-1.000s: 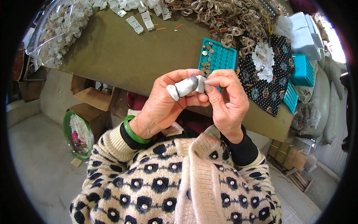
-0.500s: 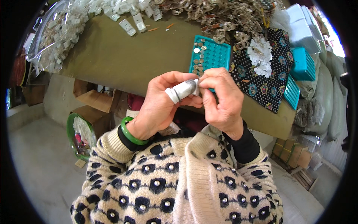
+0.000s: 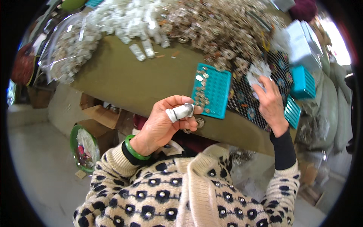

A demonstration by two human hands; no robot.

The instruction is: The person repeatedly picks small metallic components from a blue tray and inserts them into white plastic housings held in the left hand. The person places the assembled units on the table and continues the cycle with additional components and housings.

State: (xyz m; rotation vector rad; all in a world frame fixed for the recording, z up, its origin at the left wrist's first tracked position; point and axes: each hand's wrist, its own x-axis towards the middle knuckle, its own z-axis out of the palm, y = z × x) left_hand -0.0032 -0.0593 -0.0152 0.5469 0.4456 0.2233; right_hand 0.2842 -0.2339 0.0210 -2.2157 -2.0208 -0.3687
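My left hand point(image 3: 162, 119) is closed in front of my chest, a white finger sleeve with a grey-smudged tip point(image 3: 181, 112) on one finger. A coiled, shiny ring-shaped piece point(image 3: 200, 122) pokes out below its fingertips. Between the fingers a small white bit shows, too covered to name. At the right, my right hand point(image 3: 270, 102) has thumb and forefinger apart at a heap of small white paper-like pieces point(image 3: 258, 72) on a black patterned cloth point(image 3: 278, 77). Between my hands, a teal dimpled tray point(image 3: 221, 89) holds several small round metallic pieces point(image 3: 202, 96) along its left side.
Brownish clear coiled pieces point(image 3: 215, 30) and white packets point(image 3: 124, 19) are heaped along the table's far side. A filled clear bag point(image 3: 72, 49) stands far left. Stacked teal trays point(image 3: 303, 82) and white boxes point(image 3: 302, 38) line the right. A green-rimmed bin point(image 3: 73, 142) stands on the floor.
My right hand has left my left hand's fingertips and moved right to the white pieces. The left hand keeps its closed grip. The view has shifted, with more of the table's far side in it.
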